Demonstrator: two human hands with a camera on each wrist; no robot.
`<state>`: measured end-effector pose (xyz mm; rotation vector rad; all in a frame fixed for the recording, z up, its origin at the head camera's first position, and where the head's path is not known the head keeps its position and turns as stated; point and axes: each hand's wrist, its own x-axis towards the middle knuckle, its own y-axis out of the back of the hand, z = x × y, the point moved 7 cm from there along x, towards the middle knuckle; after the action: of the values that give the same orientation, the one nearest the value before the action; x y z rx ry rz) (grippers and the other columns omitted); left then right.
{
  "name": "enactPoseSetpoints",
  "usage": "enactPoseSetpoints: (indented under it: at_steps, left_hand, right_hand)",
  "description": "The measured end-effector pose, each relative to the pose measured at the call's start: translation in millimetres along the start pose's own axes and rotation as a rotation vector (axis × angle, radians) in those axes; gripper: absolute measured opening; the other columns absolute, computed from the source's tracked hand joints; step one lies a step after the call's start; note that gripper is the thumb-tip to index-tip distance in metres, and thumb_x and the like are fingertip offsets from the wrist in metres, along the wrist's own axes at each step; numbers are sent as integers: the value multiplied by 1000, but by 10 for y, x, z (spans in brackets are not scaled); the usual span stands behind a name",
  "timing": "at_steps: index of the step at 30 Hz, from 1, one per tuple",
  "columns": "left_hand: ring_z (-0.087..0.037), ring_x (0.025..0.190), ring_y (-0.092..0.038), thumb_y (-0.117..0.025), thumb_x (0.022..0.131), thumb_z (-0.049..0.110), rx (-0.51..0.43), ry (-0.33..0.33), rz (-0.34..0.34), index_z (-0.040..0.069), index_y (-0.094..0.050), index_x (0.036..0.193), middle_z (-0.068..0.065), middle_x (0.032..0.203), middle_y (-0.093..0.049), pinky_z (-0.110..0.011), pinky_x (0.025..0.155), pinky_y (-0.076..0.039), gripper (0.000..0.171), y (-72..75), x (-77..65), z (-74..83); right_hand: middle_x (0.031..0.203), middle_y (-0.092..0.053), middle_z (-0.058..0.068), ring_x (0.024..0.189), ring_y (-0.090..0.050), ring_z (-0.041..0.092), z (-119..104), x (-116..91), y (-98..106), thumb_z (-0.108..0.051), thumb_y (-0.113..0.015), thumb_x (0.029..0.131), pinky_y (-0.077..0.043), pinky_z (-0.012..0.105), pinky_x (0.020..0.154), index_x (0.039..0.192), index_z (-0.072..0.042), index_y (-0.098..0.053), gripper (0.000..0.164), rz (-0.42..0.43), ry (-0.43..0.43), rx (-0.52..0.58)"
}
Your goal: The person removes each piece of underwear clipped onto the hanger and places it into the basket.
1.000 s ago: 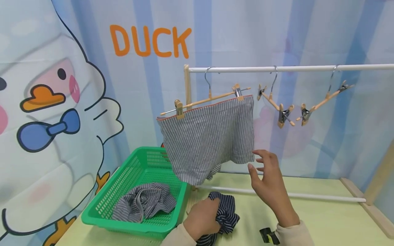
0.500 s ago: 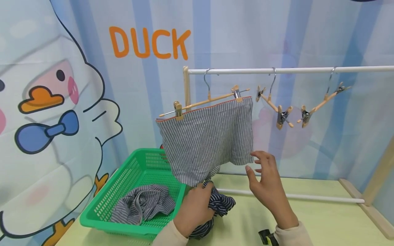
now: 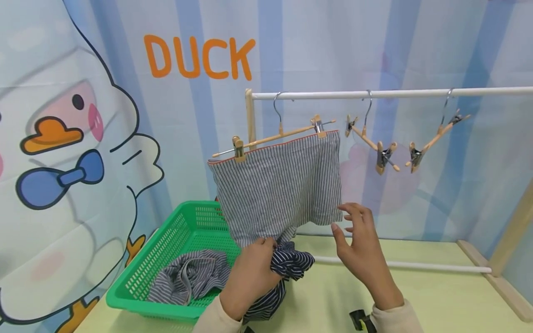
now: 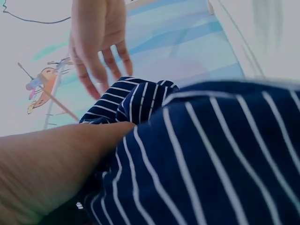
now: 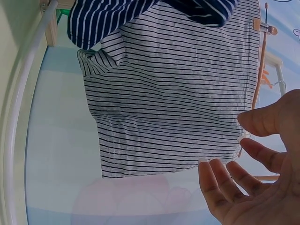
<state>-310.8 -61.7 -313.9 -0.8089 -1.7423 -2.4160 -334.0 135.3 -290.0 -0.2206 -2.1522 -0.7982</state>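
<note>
My left hand (image 3: 251, 275) grips a bunched navy garment (image 3: 293, 261) with white stripes, low in front of the basket's right side. In the left wrist view the navy garment (image 4: 201, 154) fills much of the picture, its folds hiding most of the fingers. Grey striped shorts (image 3: 279, 185) with an orange waistband edge hang by two clips from a wooden hanger (image 3: 275, 138). Beside their right lower corner my right hand (image 3: 362, 245) is raised, fingers loosely bent, with nothing held. The right wrist view shows its fingertips (image 5: 206, 171) overlapping the hanging shorts (image 5: 164, 108).
A green basket (image 3: 116, 289) at left holds another grey striped garment (image 3: 189, 277). Two bare clip hangers (image 3: 366, 138) hang further right on the white rail (image 3: 408, 94). A lower white bar (image 3: 433, 267) crosses near the table (image 3: 437, 300). Behind stands a printed duck curtain (image 3: 175, 125).
My left hand has lifted the navy garment off the table area and drawn it slightly left, up to the hanging shorts' lower edge. The right hand has stayed nearly still.
</note>
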Motion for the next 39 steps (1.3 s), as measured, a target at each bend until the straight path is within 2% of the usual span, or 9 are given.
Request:
enactPoseSetpoints:
  at_steps: [4, 11, 15, 21, 28, 34, 39]
  left_hand:
    - [-25, 73, -61, -79, 65, 24, -22, 7, 31, 2, -63, 97, -11, 89, -65, -42, 63, -55, 42, 81, -11, 9]
    - [-22, 69, -60, -78, 64, 30, -39, -6, 28, 6, -64, 92, -6, 85, -65, -39, 60, -54, 39, 121, -31, 65]
    - [-21, 66, -57, -78, 65, 35, -45, -24, 51, 8, -62, 86, -3, 79, -61, -37, 57, -52, 37, 145, -36, 92]
    - [-18, 58, -51, -78, 64, 35, -63, -1, 97, 11, -56, 77, -1, 72, -53, -35, 50, -48, 36, 252, -45, 46]
    - [-19, 60, -50, -79, 64, 33, -27, 42, 204, 11, -55, 82, -2, 75, -52, -37, 49, -47, 36, 449, -56, -66]
    - [-20, 59, -51, -79, 64, 27, -34, 88, 219, 11, -56, 87, -3, 80, -52, -39, 48, -47, 37, 581, -105, -143]
    - [-21, 54, -46, -74, 63, 12, -59, 130, 238, 7, -56, 94, -8, 84, -49, -36, 46, -43, 36, 682, -123, -227]
  right_hand:
    - [131, -36, 24, 109, -46, 37, -8, 14, 1, -1, -60, 88, -50, 54, 78, 127, 0, -46, 42, -1, 6, -2]
    - [131, -35, 23, 108, -47, 36, 14, 1, 2, -1, -60, 88, -51, 54, 78, 126, 0, -47, 41, -8, -7, -4]
    - [131, -35, 23, 108, -47, 37, 29, -3, -4, -1, -61, 87, -51, 54, 78, 126, 0, -47, 41, -5, -6, -6]
    - [131, -34, 25, 109, -46, 39, 32, -4, -16, -1, -60, 87, -50, 54, 78, 125, 0, -46, 41, -17, -4, -6]
    - [130, -35, 26, 107, -47, 38, 28, 4, -4, -1, -61, 87, -50, 54, 77, 125, 1, -47, 40, -25, -1, 4]
    - [133, -33, 24, 109, -46, 39, 34, -17, -39, -3, -60, 89, -49, 54, 80, 126, 2, -46, 41, -79, -16, 16]
    - [135, -30, 25, 110, -46, 40, 25, -17, -88, -4, -60, 89, -49, 54, 81, 126, 1, -46, 40, -115, -9, 19]
